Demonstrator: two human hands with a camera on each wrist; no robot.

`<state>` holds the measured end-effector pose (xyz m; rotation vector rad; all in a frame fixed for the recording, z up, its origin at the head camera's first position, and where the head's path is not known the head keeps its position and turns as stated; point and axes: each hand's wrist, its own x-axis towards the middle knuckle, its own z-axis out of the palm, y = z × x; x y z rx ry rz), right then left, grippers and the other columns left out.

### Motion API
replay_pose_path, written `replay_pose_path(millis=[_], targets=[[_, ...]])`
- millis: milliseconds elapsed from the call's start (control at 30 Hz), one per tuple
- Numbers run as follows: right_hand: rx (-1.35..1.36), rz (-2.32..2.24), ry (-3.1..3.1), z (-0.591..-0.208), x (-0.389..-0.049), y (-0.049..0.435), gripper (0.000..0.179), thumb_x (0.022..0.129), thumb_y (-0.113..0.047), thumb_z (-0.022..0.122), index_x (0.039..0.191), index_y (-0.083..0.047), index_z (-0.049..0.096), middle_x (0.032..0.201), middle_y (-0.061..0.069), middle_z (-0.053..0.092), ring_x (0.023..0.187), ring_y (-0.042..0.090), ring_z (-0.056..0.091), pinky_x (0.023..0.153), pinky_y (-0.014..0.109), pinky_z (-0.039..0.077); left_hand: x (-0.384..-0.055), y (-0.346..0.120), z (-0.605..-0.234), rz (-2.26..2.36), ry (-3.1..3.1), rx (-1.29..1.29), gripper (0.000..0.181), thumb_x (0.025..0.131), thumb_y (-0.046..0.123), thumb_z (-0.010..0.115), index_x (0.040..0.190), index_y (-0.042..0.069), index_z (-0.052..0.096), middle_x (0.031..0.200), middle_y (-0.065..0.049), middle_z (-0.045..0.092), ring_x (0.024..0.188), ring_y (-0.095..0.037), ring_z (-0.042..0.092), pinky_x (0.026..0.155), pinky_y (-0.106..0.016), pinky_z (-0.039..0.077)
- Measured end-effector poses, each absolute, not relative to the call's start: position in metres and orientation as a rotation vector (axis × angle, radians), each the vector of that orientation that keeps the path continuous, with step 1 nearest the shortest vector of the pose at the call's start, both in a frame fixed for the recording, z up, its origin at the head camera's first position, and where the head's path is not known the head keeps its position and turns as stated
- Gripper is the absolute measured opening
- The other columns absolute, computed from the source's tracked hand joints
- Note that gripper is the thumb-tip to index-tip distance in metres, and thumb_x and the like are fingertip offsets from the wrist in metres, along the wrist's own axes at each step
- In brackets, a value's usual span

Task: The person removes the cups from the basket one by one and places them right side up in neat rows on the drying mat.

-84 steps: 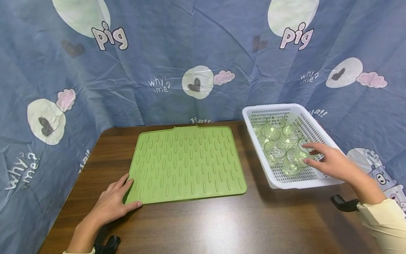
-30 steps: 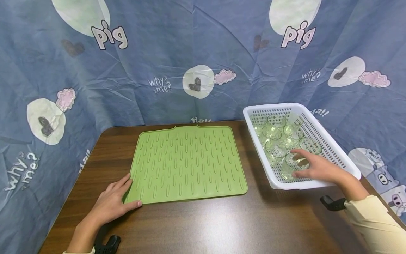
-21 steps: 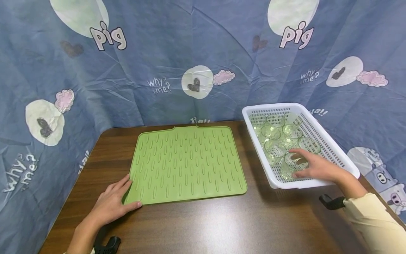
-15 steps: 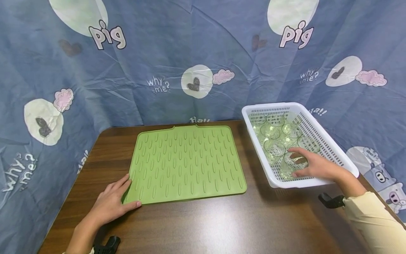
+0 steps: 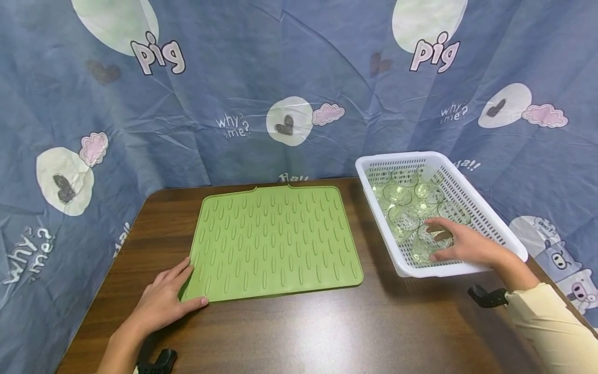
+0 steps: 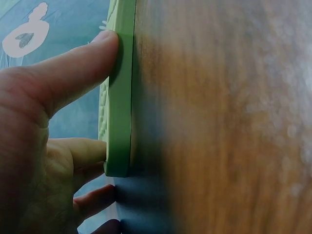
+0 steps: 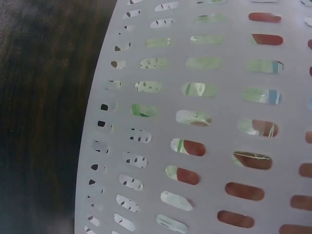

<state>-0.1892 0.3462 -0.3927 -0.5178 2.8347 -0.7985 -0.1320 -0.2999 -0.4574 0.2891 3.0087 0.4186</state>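
Observation:
Several clear, green-tinted drinking glasses stand in a white slotted plastic basket (image 5: 380, 228) on the right of the table. My right hand (image 5: 464, 245) reaches over the basket's near rim, fingers and thumb around the nearest glass (image 5: 421, 253). Only the basket's slotted wall (image 7: 161, 190) fills most of the right wrist view, with bits of skin and green glass behind the slots. On the left, my left hand (image 5: 163, 296) rests at the near-left corner of a green ridged mat (image 5: 275, 239). In the left wrist view its thumb (image 6: 80, 66) lies against the mat's edge (image 6: 120, 107), fingers extended.
Both mat and basket lie on a dark brown wooden table (image 5: 299, 332). A blue printed cloth (image 5: 261, 67) hangs behind the table and along its sides. Each wrist wears a black device, such as the right one (image 5: 487, 297).
Compared with the earliest frame, my right hand has moved left and nearer, down around the closest glass. It has stayed there over the last second. My left hand has not moved.

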Motion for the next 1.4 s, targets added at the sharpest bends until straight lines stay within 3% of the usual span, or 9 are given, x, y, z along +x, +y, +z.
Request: replay_pose_path(millis=[267, 367, 467, 567, 700, 800, 933, 1067, 1400], targets=[[-0.509, -0.907, 2.865, -0.3893, -0.1884, 0.3461, 0.084, 0.075, -0.023, 0.085, 0.144, 0.002, 0.043, 0.134, 0.030, 0.058, 0.114, 0.045, 0.062, 0.086, 0.044, 0.056, -0.1319, -0.3006, -0.4583, 0.427, 3.007, 0.282, 0.095, 0.081, 0.062, 0.070, 0.146, -0.004, 0.045, 0.157, -0.022, 0.035, 0.130, -0.051, 0.042, 0.088, -0.073, 0.039], [-0.536, -0.963, 2.904, -0.3897, -0.1883, 0.3477, 0.083, 0.075, -0.018, 0.086, 0.144, 0.001, 0.044, 0.130, 0.027, 0.062, 0.111, 0.022, 0.067, 0.088, 0.030, 0.054, -0.1317, -0.3004, -0.4579, 0.439, 2.999, 0.278, 0.095, 0.081, 0.062, 0.070, 0.146, -0.003, 0.045, 0.158, -0.022, 0.035, 0.130, -0.050, 0.042, 0.089, -0.073, 0.038], [-0.542, -1.076, 2.904, -0.3913, -0.1886, 0.3503, 0.084, 0.075, -0.013, 0.085, 0.145, 0.001, 0.042, 0.129, 0.026, 0.063, 0.106, -0.006, 0.061, 0.086, 0.014, 0.049, -0.1319, -0.2999, -0.4583, 0.447, 3.000, 0.279, 0.096, 0.081, 0.061, 0.070, 0.146, -0.003, 0.044, 0.158, -0.022, 0.035, 0.131, -0.050, 0.042, 0.089, -0.073, 0.038], [-0.526, -1.209, 2.874, -0.3922, -0.1892, 0.3518, 0.083, 0.077, -0.008, 0.084, 0.145, 0.003, 0.038, 0.127, 0.014, 0.065, 0.103, -0.017, 0.056, 0.083, 0.008, 0.047, -0.1324, -0.3002, -0.4590, 0.444, 3.001, 0.278, 0.096, 0.081, 0.062, 0.070, 0.147, -0.003, 0.044, 0.158, -0.021, 0.035, 0.131, -0.051, 0.041, 0.090, -0.073, 0.038], [-0.542, -1.349, 2.850, -0.3928, -0.1907, 0.3520, 0.076, 0.077, 0.000, 0.081, 0.140, 0.008, 0.038, 0.120, -0.017, 0.062, 0.103, -0.015, 0.058, 0.084, 0.007, 0.047, -0.1317, -0.3008, -0.4589, 0.444, 2.994, 0.266, 0.097, 0.080, 0.062, 0.070, 0.147, -0.003, 0.044, 0.158, -0.022, 0.034, 0.131, -0.050, 0.041, 0.091, -0.073, 0.038], [-0.560, -1.436, 2.830, -0.3925, -0.1912, 0.3523, 0.069, 0.077, 0.005, 0.078, 0.135, 0.005, 0.040, 0.116, -0.025, 0.060, 0.103, -0.013, 0.060, 0.088, 0.005, 0.046, -0.1304, -0.3004, -0.4584, 0.454, 2.985, 0.259, 0.097, 0.080, 0.062, 0.070, 0.147, -0.003, 0.044, 0.158, -0.022, 0.034, 0.132, -0.050, 0.040, 0.091, -0.073, 0.037], [-0.593, -1.562, 2.778, -0.3909, -0.1915, 0.3530, 0.061, 0.079, 0.011, 0.073, 0.130, -0.003, 0.043, 0.118, -0.018, 0.062, 0.106, -0.009, 0.061, 0.090, 0.006, 0.046, -0.1299, -0.2998, -0.4572, 0.468, 2.981, 0.257, 0.097, 0.081, 0.061, 0.071, 0.147, -0.003, 0.043, 0.158, -0.022, 0.033, 0.132, -0.050, 0.040, 0.092, -0.073, 0.037], [-0.646, -1.716, 2.710, -0.3881, -0.1919, 0.3531, 0.058, 0.080, 0.017, 0.068, 0.129, -0.002, 0.046, 0.121, -0.012, 0.065, 0.109, -0.005, 0.063, 0.091, 0.008, 0.048, -0.1301, -0.2996, -0.4560, 0.472, 2.979, 0.255, 0.097, 0.081, 0.061, 0.071, 0.147, -0.003, 0.043, 0.159, -0.022, 0.033, 0.132, -0.050, 0.040, 0.092, -0.072, 0.037], [-0.688, -2.188, 2.446, -0.3839, -0.1901, 0.3518, 0.067, 0.078, 0.028, 0.059, 0.136, -0.002, 0.046, 0.122, -0.004, 0.070, 0.111, 0.003, 0.066, 0.090, 0.013, 0.052, -0.1292, -0.2996, -0.4569, 0.477, 2.987, 0.254, 0.096, 0.081, 0.061, 0.071, 0.147, -0.003, 0.043, 0.159, -0.021, 0.033, 0.132, -0.050, 0.040, 0.093, -0.072, 0.037]])
